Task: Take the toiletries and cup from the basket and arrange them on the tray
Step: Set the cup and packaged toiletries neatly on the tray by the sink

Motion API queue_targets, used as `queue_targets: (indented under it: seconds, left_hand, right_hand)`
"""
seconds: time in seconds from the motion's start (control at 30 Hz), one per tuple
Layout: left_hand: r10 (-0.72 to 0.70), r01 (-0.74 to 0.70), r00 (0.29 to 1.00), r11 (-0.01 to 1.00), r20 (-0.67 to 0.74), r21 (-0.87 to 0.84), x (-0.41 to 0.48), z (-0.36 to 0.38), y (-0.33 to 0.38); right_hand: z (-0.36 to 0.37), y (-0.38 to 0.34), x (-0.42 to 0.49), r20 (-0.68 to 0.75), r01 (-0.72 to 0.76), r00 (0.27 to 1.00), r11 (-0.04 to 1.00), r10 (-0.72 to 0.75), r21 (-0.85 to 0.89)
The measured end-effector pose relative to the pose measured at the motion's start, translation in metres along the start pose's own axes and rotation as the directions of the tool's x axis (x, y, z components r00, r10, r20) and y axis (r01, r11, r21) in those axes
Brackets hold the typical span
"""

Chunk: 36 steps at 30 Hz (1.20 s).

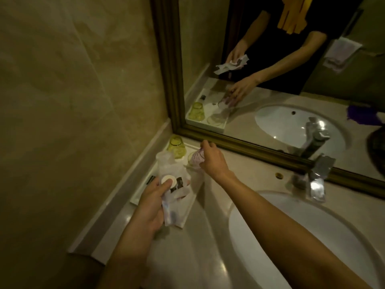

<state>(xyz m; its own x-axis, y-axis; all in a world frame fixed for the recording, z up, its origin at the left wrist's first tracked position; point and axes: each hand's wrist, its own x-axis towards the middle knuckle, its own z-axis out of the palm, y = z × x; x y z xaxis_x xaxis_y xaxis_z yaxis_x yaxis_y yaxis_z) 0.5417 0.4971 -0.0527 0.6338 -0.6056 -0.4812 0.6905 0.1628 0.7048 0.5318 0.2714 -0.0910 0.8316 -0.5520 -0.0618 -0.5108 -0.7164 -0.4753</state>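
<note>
At the table's ten o'clock corner, the right hand (210, 161) grips a clear cup (196, 159) over the white tray (137, 198); the left hand (151, 203) clutches packaged toiletries (173, 184). A yellow cup (177, 147) stands inverted at the tray's twelve o'clock end.

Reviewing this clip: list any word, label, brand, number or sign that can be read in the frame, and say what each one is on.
None can be read.
Dark patch on the clear packets in the left hand: likely print, too blurred to read.
Pink-patterned wrapper in the right hand: pattern only, no letters made out.
Dark item on the white tray: too small to read.
Yellow glass, faucet: no markings visible.
</note>
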Motion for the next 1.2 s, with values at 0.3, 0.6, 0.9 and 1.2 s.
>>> queue_targets:
  seconds: [0.3, 0.6, 0.9, 1.2]
  left_hand:
    - [-0.009, 0.012, 0.996, 0.999, -0.089, 0.032, 0.038, -0.014, -0.004]
    - [-0.041, 0.051, 0.996, 0.989, -0.077, 0.138, 0.064, -0.02, 0.003]
    - [-0.108, 0.102, 0.993, 0.987, 0.05, 0.121, 0.069, -0.03, 0.014]
    - [-0.197, 0.175, 0.975, 0.966, 0.104, 0.193, 0.061, -0.05, 0.0]
  right_hand:
    - [0.036, 0.0, 0.06, 0.071, 0.014, 0.997, 1.0, -0.016, 0.023]
    - [0.05, 0.015, 0.07, 0.105, -0.025, 0.994, 1.0, 0.025, -0.003]
    - [0.015, -0.041, -0.025, -0.264, 0.084, 0.962, 0.856, 0.063, 0.51]
    - [0.045, -0.063, -0.093, -0.029, -0.044, 0.998, 0.932, 0.058, 0.359]
